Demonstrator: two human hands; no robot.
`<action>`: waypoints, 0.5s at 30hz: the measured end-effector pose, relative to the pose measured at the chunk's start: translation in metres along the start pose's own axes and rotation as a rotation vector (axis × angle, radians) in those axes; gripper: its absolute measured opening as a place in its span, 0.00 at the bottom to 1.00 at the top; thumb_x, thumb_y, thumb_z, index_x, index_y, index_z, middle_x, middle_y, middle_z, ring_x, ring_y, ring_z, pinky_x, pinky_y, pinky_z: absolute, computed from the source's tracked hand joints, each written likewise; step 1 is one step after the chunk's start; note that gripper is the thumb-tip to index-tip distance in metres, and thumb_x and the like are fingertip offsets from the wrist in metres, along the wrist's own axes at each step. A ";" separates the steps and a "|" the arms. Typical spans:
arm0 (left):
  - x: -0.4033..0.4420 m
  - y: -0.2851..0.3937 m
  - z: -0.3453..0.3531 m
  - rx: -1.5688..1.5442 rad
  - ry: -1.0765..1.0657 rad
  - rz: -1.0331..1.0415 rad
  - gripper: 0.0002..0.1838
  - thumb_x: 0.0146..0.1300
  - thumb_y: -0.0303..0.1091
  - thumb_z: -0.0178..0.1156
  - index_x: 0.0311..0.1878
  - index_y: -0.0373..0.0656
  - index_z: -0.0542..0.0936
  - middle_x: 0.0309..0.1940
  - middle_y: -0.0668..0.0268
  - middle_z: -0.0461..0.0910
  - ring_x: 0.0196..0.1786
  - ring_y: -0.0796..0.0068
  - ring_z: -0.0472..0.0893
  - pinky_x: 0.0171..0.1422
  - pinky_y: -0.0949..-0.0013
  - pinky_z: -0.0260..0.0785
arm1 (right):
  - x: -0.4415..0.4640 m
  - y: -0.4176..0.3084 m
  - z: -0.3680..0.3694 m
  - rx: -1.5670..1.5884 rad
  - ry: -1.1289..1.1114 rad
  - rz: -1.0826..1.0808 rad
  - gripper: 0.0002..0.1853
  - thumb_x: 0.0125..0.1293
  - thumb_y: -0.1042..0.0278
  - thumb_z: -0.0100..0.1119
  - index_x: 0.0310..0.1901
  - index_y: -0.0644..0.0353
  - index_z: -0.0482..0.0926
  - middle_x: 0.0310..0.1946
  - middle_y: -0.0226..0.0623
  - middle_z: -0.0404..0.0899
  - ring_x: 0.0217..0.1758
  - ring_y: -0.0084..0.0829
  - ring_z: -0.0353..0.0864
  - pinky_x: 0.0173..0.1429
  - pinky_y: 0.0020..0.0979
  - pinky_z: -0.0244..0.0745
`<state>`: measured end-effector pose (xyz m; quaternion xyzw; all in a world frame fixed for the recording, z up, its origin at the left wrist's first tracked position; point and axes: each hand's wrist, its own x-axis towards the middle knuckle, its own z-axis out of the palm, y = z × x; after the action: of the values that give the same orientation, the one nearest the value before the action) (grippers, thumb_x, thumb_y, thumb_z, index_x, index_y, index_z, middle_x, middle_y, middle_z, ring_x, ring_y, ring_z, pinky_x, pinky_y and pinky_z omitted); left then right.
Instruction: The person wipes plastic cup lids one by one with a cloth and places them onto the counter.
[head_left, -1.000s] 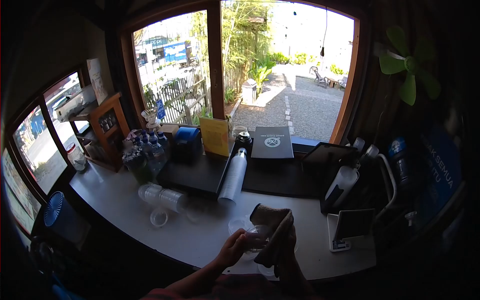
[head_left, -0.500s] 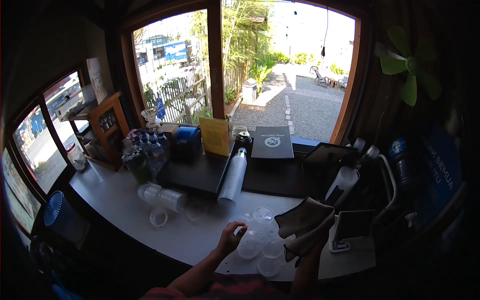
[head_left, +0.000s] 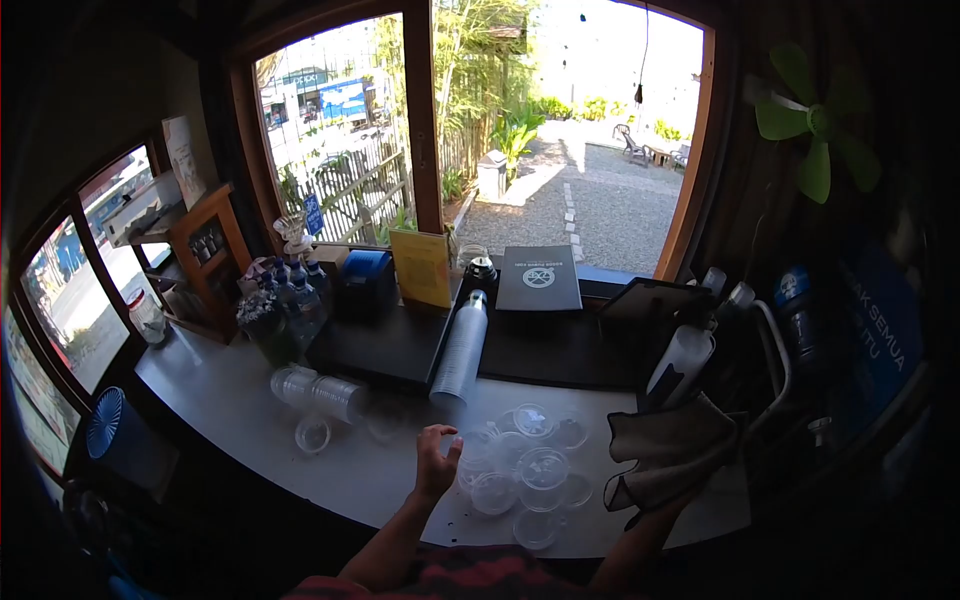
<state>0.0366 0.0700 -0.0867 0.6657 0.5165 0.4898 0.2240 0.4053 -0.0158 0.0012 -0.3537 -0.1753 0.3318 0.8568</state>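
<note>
My left hand point(head_left: 437, 463) hovers over the counter at the left edge of a loose group of clear plastic lids point(head_left: 544, 469). Its fingers are curved, with a gap by the thumb and nothing visible in them. My right hand point(head_left: 678, 503) grips a grey-brown cloth point(head_left: 665, 450) with dark edging, which hides most of the fingers. The cloth hangs to the right of the lids. Several lids lie flat, some overlapping. Behind my left hand, a long stack of cups point(head_left: 461, 350) lies pointing toward me.
On the left of the counter point(head_left: 215, 385) lie a clear stack of lids or cups point(head_left: 318, 393) and a single lid point(head_left: 313, 433). Bottles point(head_left: 300, 290), a blue-topped device point(head_left: 366, 273), a yellow card point(head_left: 420, 268) and a dark menu point(head_left: 539, 279) stand at the back. A pump bottle point(head_left: 683, 360) is at right.
My right hand has carried the cloth rightward, off the lids, uncovering more of them. My left hand has shifted left and slightly up, away from the lids.
</note>
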 end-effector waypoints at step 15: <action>-0.009 -0.088 -0.059 0.598 -0.062 0.015 0.19 0.59 0.30 0.62 0.54 0.39 0.77 0.45 0.55 0.76 0.53 0.52 0.74 0.65 0.51 0.62 | -0.012 -0.004 0.000 0.023 -0.042 0.018 0.26 0.76 0.58 0.44 0.70 0.62 0.60 0.68 0.47 0.61 0.73 0.40 0.58 0.73 0.40 0.56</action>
<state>-0.0562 0.0814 -0.1368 0.7206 0.6258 0.2969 0.0299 0.3987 -0.0258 0.0039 -0.3382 -0.1863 0.3490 0.8539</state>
